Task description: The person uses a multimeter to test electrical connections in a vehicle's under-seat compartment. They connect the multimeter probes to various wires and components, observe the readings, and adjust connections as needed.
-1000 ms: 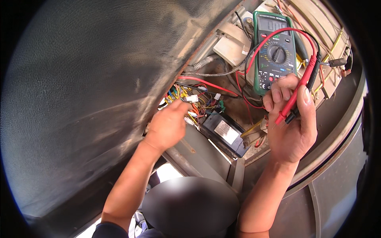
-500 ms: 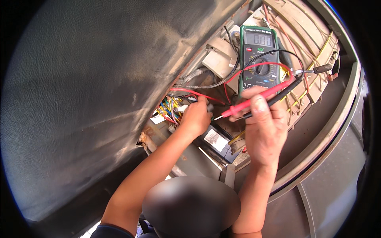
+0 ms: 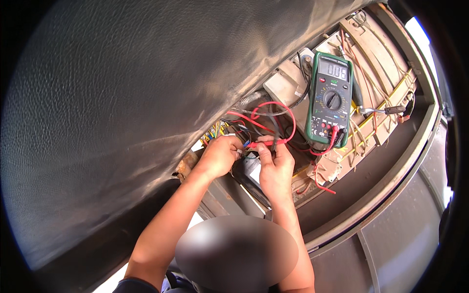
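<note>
My left hand (image 3: 218, 155) is closed in a pinch beside the bundle of wires (image 3: 213, 133), its fingertips at a wire with a small blue end (image 3: 246, 144). My right hand (image 3: 276, 171) grips the red test probe (image 3: 267, 143) and the black test probe together. The red one lies nearly level, pointing left, its tip at or very near the blue end; whether they touch I cannot tell. The black probe is mostly hidden by my fingers. A green-rimmed multimeter (image 3: 332, 100) with a lit display and leads plugged into its lower end rests to the right.
A black box with a white label (image 3: 252, 172) sits below my hands. A large black padded cover (image 3: 132, 93) rises on the left. A ratchet wrench (image 3: 386, 111) lies right of the multimeter. A curved metal rim (image 3: 415, 161) bounds the compartment, and a red wire (image 3: 325, 187) sticks out below.
My right hand has moved left and down, bringing the probes from in front of the multimeter to my left hand. My left hand has shifted slightly left and down. The meter's display has changed.
</note>
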Available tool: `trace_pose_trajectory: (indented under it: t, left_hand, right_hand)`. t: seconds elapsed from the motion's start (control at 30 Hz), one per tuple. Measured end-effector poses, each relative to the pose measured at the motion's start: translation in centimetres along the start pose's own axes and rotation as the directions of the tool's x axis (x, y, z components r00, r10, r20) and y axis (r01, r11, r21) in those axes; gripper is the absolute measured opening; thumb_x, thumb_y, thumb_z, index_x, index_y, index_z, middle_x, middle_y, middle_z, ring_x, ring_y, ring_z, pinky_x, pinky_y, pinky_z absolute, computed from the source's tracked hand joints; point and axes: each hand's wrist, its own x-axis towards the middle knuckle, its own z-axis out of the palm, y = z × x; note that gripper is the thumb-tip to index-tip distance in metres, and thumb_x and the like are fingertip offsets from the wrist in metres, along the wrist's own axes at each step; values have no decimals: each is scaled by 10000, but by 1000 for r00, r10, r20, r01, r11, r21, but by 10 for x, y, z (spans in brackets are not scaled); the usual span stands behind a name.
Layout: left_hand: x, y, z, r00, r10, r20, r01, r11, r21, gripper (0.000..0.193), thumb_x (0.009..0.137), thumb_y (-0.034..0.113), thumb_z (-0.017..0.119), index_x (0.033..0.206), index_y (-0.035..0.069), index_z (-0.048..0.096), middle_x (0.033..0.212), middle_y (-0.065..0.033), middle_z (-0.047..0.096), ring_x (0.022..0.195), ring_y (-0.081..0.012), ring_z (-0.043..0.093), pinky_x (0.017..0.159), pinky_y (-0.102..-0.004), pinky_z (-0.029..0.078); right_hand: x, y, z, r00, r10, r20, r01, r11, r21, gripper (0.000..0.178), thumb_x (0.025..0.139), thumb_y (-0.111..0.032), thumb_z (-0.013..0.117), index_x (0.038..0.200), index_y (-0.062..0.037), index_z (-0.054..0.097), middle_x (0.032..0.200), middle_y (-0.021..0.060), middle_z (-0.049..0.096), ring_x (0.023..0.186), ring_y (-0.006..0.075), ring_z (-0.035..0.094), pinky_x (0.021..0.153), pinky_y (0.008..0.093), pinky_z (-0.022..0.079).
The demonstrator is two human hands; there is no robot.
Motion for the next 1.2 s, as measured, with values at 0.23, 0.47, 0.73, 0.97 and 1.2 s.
trace_pose_trajectory:
  t: [0.23,0.47,0.73,0.97,1.2]
  left_hand:
    - [17,-17,3,991,-131,0,129,973,-191,214,997,-16,661,1185,-84,737,1002,-126,775,899,-186,747,832,-334,622]
    - [19,-5,-2,975,-209,77,221,950,-220,309,1040,13,623,1315,-112,688,1076,-183,768,919,-228,761,866,-346,644]
    - [13,6,-5,971,-211,112,233,939,-251,332,1029,-1,637,1338,-120,672,1154,-209,759,986,-242,770,912,-345,638]
    - [14,4,-3,987,-142,81,150,983,-104,294,981,-52,677,1265,-114,722,1037,-178,791,969,-219,770,899,-341,630]
    - [14,-4,-1,996,-74,41,73,997,27,279,934,-39,718,1205,-95,760,1008,-160,805,909,-188,751,846,-339,601]
  right_hand:
    - [3,26,18,987,156,31,-156,909,387,139,1118,-68,551,1176,42,612,1015,128,722,952,229,754,874,387,619]
    - [12,43,18,983,177,53,-183,903,388,157,1136,-95,506,1179,38,579,1034,134,694,942,245,770,810,380,639]
    - [17,49,15,980,190,55,-196,903,383,158,1135,-103,521,1172,38,582,994,125,704,865,235,783,740,365,642]
    - [14,48,12,993,106,43,-114,942,315,156,1121,-103,545,1137,42,600,930,144,733,841,217,773,746,363,634]
    - [12,45,11,995,76,59,-88,963,254,149,1118,-102,556,1147,36,605,929,139,734,832,209,759,747,362,630]
